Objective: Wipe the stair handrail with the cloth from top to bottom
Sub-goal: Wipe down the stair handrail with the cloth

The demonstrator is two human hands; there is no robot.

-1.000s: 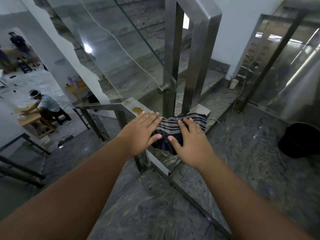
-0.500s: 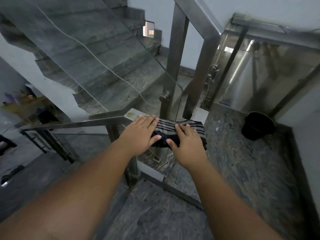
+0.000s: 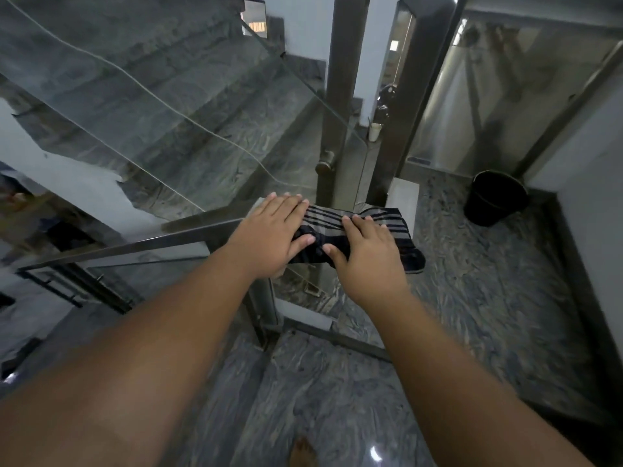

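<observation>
I looked down from the head camera onto a stair landing and saw both of the person's bare arms stretched forward to the flat top of the steel handrail (image 3: pixel 188 235), at the corner where the rail met its upright posts. The cloth (image 3: pixel 397 230), dark with pale stripes, lay draped over that flat corner section, its right end hanging off the edge toward the landing floor (image 3: pixel 472 298). The left hand (image 3: pixel 269 234) lay flat, fingers extended and together, palm down partly on the bare rail and partly on the cloth's left edge, with the thumb pressed onto the dark fabric. The right hand (image 3: pixel 365 251) was also spread flat on top of the cloth, fingers pointing forward, thumb angled in toward the left thumb; neither hand was curled around anything, both simply pressed down. Behind the hands stood two steel posts (image 3: pixel 337 96), and a glass panel (image 3: pixel 135 112) ran along the ascending grey stone steps. A black bucket (image 3: pixel 495 200) sat on the landing in the far right corner, well apart from the rail. A bare foot (image 3: pixel 303 453) showed at the bottom edge.
</observation>
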